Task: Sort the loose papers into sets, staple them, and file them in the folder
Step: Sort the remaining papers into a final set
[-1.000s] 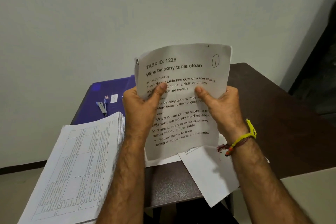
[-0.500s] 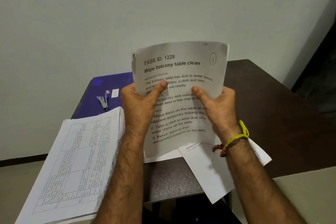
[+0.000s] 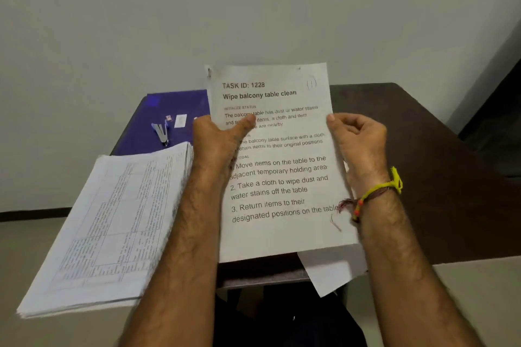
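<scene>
Right now the left hand (image 3: 218, 139) is pinching the printed sheet (image 3: 277, 166) at its nine o'clock edge, thumb pressing on the text. At three o'clock the right hand (image 3: 356, 139) is touching the opposite edge with curled fingers (whether it grips is unclear). Toward eight o'clock a paper stack (image 3: 112, 222) is lying; at ten o'clock a stapler (image 3: 161, 134) is resting on the blue folder (image 3: 141, 132).

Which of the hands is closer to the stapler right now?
Left. The left hand grips the printed sheet just right of the stapler on the blue folder; the right hand is across the sheet.
</scene>
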